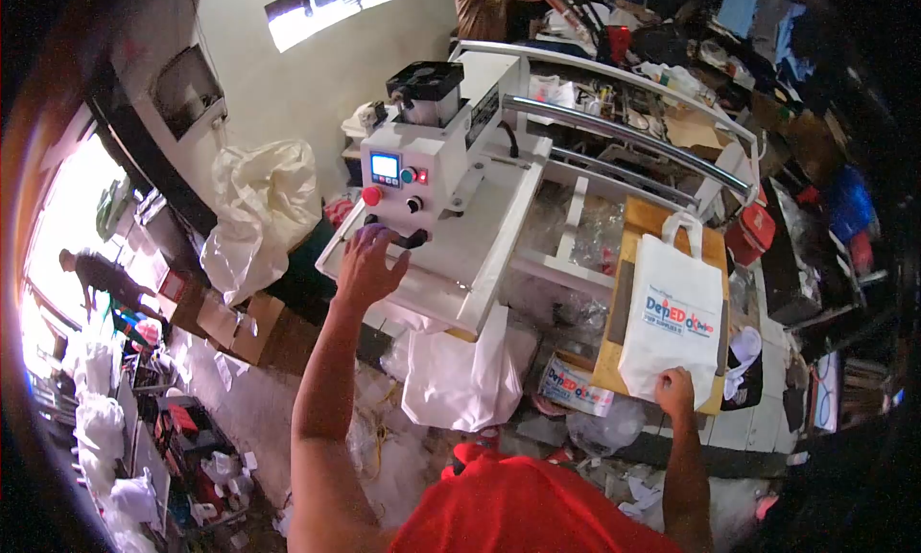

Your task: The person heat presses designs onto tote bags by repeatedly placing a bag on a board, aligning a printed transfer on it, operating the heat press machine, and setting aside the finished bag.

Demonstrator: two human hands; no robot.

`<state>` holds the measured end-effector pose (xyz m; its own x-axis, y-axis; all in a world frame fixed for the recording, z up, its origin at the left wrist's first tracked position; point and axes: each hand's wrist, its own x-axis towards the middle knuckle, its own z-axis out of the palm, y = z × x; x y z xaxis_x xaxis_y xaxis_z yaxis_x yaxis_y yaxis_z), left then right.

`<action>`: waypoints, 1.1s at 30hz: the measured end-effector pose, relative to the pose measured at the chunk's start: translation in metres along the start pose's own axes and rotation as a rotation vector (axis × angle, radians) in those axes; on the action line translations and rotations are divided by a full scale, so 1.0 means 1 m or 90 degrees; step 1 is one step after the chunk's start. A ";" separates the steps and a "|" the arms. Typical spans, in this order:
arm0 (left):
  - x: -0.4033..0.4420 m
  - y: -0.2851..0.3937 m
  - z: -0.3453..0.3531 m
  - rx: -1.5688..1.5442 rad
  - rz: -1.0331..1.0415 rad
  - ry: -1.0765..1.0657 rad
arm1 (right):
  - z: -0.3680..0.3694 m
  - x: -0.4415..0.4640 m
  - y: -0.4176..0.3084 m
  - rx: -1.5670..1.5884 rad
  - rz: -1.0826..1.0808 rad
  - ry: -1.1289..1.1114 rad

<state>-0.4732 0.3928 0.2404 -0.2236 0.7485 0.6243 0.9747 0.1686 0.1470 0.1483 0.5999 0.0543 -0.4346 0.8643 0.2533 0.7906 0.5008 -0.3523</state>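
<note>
A white heat press (413, 164) with a lit blue display stands in front of me. My left hand (367, 263) is raised at the black handle on its front, fingers spread; contact is unclear. To the right, a white bag (672, 294) with a printed logo lies on a wooden board (614, 337), its handle loop toward the back. My right hand (674, 390) is on the bag's near edge with its fingers curled. Another white bag (460, 376) hangs below the press's front. Beside it, a printed logo sheet (574, 385) lies low down.
Curved white rails (614, 73) extend behind the press. A large white plastic sack (257, 217) stands at the left near cardboard boxes (245, 328). One person (106, 275) bends at the far left; another (480, 6) stands at the back. A red cap (750, 232) lies right of the board.
</note>
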 end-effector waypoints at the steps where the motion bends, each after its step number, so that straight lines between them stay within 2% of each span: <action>1: 0.003 -0.010 0.005 -0.007 0.009 0.002 | 0.002 0.000 0.001 -0.008 -0.019 0.012; 5: 0.015 -0.018 0.020 -0.073 -0.039 -0.092 | 0.007 -0.006 0.010 -0.022 -0.035 0.025; 8: 0.012 -0.022 0.041 -0.082 0.035 -0.050 | 0.009 -0.009 0.012 0.009 -0.066 0.087; 10: 0.012 -0.023 0.051 -0.010 0.019 -0.049 | 0.007 -0.008 0.013 0.000 -0.063 0.065; 15: 0.010 -0.010 0.063 -0.008 0.060 -0.012 | 0.012 -0.008 0.019 -0.001 -0.085 0.085; 16: 0.005 -0.020 0.078 -0.042 -0.009 -0.067 | 0.005 -0.010 0.010 0.001 -0.065 0.080; 17: 0.006 0.000 0.072 -0.054 0.006 -0.077 | 0.005 -0.010 0.008 -0.012 -0.018 0.048; 19: 0.014 0.044 0.042 0.007 0.022 -0.099 | 0.002 -0.012 0.005 -0.006 -0.010 0.052; 23: 0.009 0.089 0.060 0.011 0.037 -0.065 | 0.003 -0.016 0.006 -0.005 -0.006 0.056; 33: 0.003 0.232 0.079 -0.030 0.047 -0.147 | -0.004 -0.014 0.012 0.028 0.010 0.014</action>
<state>-0.2476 0.4854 0.2156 -0.1398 0.8856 0.4428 0.9858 0.0825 0.1460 0.1657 0.5935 0.0500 -0.4122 0.8709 0.2675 0.7771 0.4894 -0.3957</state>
